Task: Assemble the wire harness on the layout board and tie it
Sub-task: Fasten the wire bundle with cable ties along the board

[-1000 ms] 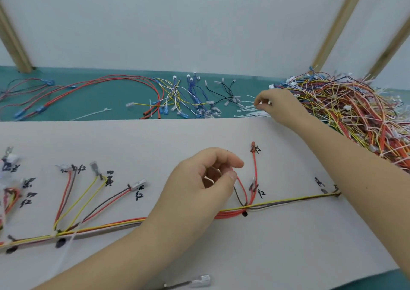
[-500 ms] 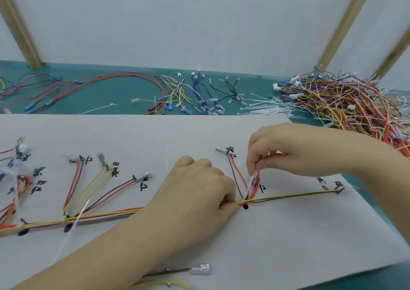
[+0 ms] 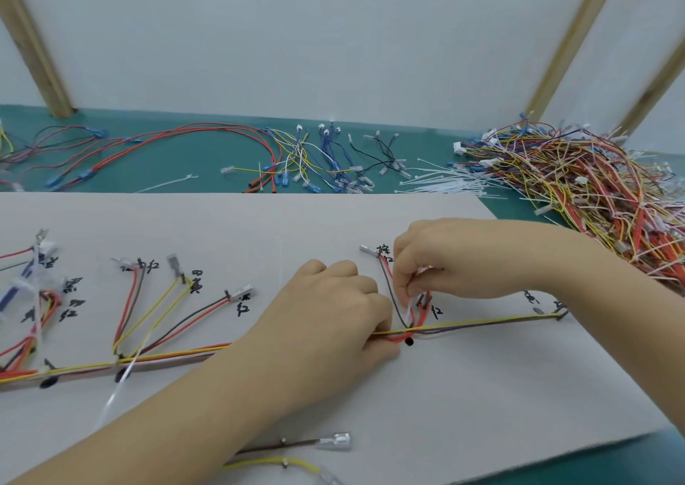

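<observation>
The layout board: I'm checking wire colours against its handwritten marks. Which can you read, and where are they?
"红" beside the grey and red pair on the layout board.
"黄" by the yellow pair.
"红" under the white connector.
"红" right of the right hand.
"黑" at far left.
The other marks are too blurred.

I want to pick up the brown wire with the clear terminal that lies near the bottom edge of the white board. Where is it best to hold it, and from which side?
Probably pinch the brown wire on its bare stretch just left of the clear terminal, coming straight down from above. It lies flat and almost level on the white board, apart from the yellow wire below, so the grip has room there. The left forearm hides its far end.
</observation>
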